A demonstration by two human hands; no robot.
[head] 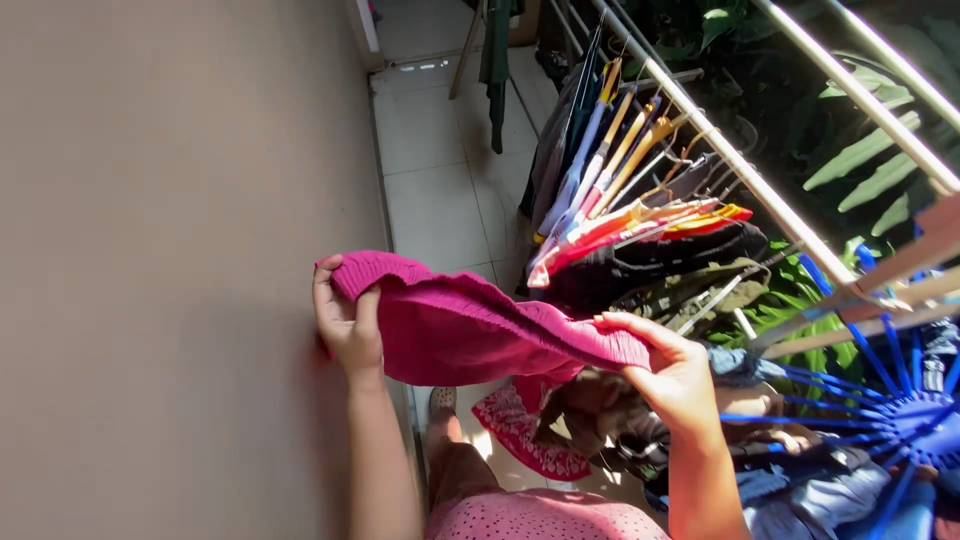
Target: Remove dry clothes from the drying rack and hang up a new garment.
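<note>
I have the magenta cloth (pixel 470 325) stretched between both hands at the centre of my view, held up in front of me above the floor. My left hand (pixel 348 320) grips its 9 o'clock end, fingers (pixel 368 305) curled tight over the bunched edge. My right hand (pixel 675 375) pinches the 3 o'clock end, thumb on top and fingers under the fold.

I judge the step in hand to be spreading the cloth out for hanging. The next move calls for a free hanger or a bare stretch of rail, with the cloth kept taut.

At 1 o'clock the rail (pixel 745 165) carries a packed row of hangers (pixel 620 150) with clothes. At 4 o'clock sits a blue peg rack (pixel 900 415). At 6 o'clock a heap of laundry (pixel 590 410) lies below, on the tiled floor (pixel 440 190). A plain wall (pixel 170 270) fills 9 o'clock.
</note>
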